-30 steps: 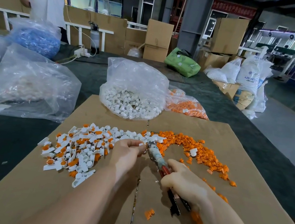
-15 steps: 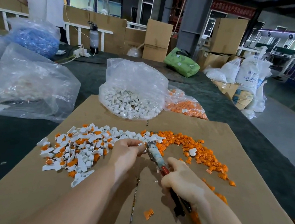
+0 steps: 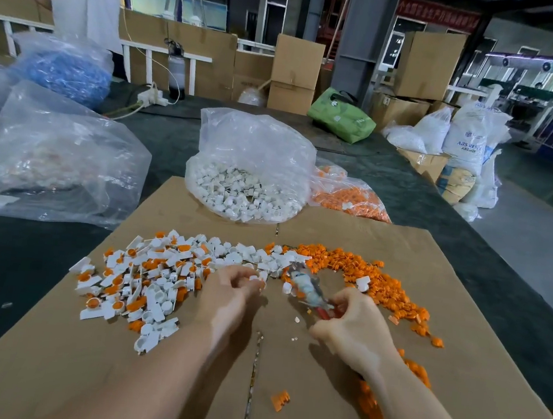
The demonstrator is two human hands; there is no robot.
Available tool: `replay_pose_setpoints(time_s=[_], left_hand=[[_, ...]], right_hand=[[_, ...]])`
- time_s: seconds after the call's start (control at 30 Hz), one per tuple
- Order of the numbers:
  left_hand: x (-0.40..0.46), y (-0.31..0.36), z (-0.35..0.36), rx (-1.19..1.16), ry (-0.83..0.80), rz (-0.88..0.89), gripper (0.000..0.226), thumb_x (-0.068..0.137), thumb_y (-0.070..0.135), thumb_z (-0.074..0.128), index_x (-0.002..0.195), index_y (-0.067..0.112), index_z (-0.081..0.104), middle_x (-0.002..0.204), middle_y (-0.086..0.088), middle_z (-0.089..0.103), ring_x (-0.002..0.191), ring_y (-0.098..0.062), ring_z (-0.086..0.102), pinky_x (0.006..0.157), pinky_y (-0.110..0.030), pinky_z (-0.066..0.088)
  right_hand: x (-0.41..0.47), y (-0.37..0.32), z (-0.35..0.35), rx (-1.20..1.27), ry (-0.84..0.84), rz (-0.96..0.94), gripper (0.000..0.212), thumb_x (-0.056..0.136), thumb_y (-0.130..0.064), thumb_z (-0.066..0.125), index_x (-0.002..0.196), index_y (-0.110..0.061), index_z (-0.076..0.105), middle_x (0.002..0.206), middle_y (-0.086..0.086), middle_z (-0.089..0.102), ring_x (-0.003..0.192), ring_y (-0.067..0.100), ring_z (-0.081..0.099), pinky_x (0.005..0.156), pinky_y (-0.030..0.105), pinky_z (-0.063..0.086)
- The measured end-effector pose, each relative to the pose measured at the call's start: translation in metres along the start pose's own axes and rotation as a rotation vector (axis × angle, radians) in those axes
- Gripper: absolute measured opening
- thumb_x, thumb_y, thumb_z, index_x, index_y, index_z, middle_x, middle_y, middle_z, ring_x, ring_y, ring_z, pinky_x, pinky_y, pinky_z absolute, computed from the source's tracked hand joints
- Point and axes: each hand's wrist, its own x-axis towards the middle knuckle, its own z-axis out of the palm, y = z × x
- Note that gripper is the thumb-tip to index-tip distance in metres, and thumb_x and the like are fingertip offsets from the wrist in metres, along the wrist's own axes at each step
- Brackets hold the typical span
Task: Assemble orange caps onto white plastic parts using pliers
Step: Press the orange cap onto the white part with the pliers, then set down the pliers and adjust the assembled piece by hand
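Pliers (image 3: 307, 288) held in the right hand (image 3: 353, 325), fingers curled round the red handles, point their blurred nose up-left toward the left hand (image 3: 229, 290), whose fingers pinch a small white part (image 3: 254, 278) just beside it, on cardboard (image 3: 387, 377).

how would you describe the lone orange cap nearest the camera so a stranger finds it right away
Start at the brown cardboard sheet covering the table and find the seam running down its middle. Just right of that seam, between the two forearms, lies the orange cap. It sits alone, well apart from the orange heap.
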Motion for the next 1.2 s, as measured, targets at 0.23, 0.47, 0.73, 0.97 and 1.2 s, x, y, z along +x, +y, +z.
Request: replay_pose_setpoints(time_s=[0.23,0.47,0.73,0.97,1.2], left_hand=[[-0.005,-0.013,0.004,0.261,-0.036,0.176,0.015,0.093,0.016,0.057,0.101,0.027,0.063,0.089,0.01,0.062,0.087,-0.004,0.056,0.069,-0.002,0.037],[-0.002,-0.017,0.004,0.321,-0.043,0.24,0.009,0.089,0.02,0.063,0.086,0.028,0.066,0.081,0.017,0.064,0.079,0.001,0.057,0.061,0.0,0.037],[-0.009,-0.018,0.001,0.331,-0.136,0.305,0.024,0.085,0.018,0.066,0.092,0.042,0.065,0.088,0.024,0.064,0.083,0.013,0.055,0.071,-0.001,0.039],[-0.011,-0.022,0.006,0.507,-0.133,0.425,0.032,0.08,0.022,0.074,0.107,0.035,0.064,0.098,0.021,0.06,0.095,0.001,0.053,0.083,-0.012,0.041],[-0.012,-0.024,0.005,0.48,-0.111,0.438,0.032,0.081,0.017,0.072,0.108,0.03,0.064,0.1,0.019,0.061,0.093,0.003,0.055,0.079,-0.006,0.04]], right_hand=[[0.018,0.02,0.003,-0.543,0.234,-0.044,0.063,0.076,-0.057,0.064,0.124,-0.019,0.051,0.12,0.002,0.051,0.115,0.022,0.044,0.097,0.034,0.039],[0.009,0.008,0.023,-0.624,0.385,-0.396,0.039,0.09,-0.041,0.056,0.125,-0.023,0.055,0.125,0.001,0.052,0.118,0.023,0.045,0.104,0.042,0.028],[0.001,0.0,0.056,-0.174,0.382,-0.732,0.013,0.071,-0.001,0.077,0.074,-0.009,0.068,0.073,0.001,0.064,0.071,0.018,0.06,0.062,0.03,0.053],[0.0,0.005,0.062,-0.12,0.413,-0.727,0.014,0.073,0.003,0.075,0.08,-0.008,0.07,0.076,0.0,0.066,0.072,0.014,0.062,0.069,0.016,0.045],[-0.003,0.007,0.062,-0.082,0.418,-0.723,0.019,0.073,0.004,0.074,0.088,-0.008,0.072,0.082,-0.001,0.066,0.079,0.014,0.062,0.072,0.019,0.049]])
